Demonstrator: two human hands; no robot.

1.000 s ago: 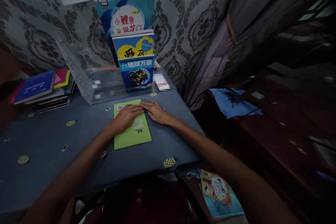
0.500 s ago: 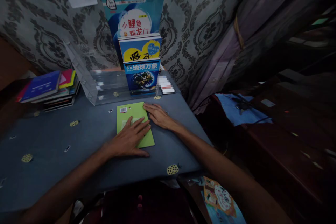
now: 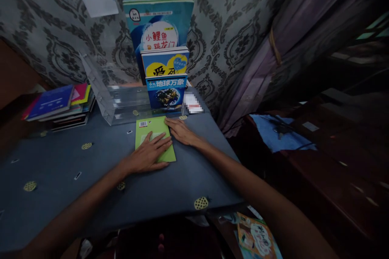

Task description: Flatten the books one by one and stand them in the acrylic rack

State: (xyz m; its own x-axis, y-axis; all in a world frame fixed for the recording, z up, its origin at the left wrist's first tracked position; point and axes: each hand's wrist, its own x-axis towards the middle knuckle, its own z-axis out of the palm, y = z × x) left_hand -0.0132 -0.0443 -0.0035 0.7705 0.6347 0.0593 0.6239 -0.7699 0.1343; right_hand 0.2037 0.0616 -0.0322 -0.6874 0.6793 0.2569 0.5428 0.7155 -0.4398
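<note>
A thin green book (image 3: 151,129) lies flat, back cover up, on the dark blue table (image 3: 60,170). My left hand (image 3: 148,154) rests open on its near half, fingers spread flat. My right hand (image 3: 181,131) lies flat at the book's right edge, fingers stretched out and touching it. Just beyond the green book stands a clear acrylic display rack (image 3: 118,101) with several blue children's books (image 3: 165,89) upright in its tiers.
A stack of books (image 3: 57,107) sits at the table's far left. Patterned curtains hang behind the rack and to the right. A dark wooden cabinet with a blue cloth (image 3: 279,133) stands to the right. Another picture book (image 3: 258,238) lies below the table's front edge.
My left hand slid from the book's far end down to its near half and spread flat. The green book shifted slightly toward the rack. My right hand stayed at the right edge.
</note>
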